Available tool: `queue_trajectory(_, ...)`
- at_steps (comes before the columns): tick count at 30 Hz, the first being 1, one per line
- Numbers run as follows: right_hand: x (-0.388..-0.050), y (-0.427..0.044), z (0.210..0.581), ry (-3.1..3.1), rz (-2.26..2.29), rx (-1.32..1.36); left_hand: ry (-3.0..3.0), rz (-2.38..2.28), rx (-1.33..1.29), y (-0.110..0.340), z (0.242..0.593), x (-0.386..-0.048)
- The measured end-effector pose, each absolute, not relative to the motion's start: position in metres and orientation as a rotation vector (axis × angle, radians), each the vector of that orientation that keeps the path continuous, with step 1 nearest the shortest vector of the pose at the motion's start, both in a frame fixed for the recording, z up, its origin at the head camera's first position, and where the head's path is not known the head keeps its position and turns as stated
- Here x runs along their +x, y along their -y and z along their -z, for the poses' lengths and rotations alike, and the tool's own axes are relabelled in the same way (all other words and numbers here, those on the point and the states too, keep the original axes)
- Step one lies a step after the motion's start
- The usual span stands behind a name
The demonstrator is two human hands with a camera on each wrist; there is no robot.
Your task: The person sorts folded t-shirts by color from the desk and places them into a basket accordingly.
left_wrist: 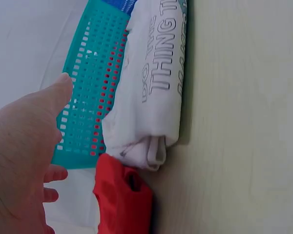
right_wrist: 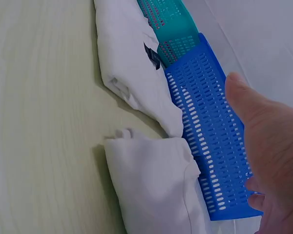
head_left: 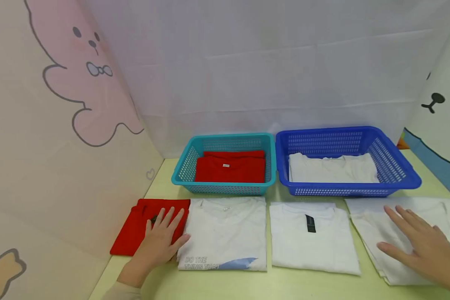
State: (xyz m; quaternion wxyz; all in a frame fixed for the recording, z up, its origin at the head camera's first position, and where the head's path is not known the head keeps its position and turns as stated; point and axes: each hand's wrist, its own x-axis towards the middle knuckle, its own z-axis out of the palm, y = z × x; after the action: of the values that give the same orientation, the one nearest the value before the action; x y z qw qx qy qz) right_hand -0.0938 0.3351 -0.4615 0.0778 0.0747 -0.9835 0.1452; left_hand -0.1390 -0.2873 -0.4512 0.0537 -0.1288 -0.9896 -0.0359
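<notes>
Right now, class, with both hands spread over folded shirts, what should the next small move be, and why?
Probably curl the left hand around the folded red shirt to grip it. Its fingers look relaxed over that shirt, not gripping, and the teal perforated basket beyond holds red garments, so that basket seems the likeliest match.

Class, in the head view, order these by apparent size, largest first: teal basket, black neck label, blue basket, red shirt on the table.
1. Blue basket
2. Teal basket
3. Red shirt, partly covered by the left hand
4. Black neck label
</notes>
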Motion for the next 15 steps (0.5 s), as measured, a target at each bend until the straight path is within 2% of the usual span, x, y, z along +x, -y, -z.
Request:
queue_trajectory(6, -0.100, -0.320, 0.457, 2.925, -0.525, 0.315, 3.008, 0.140, -0.487, 0.257, 0.453, -0.144)
queue_trajectory(15, -0.110, -0.294, 0.455, 2.979, -0.541, 0.406, 3.011, 0.190, -0.713, 0.187, 0.450, -0.150)
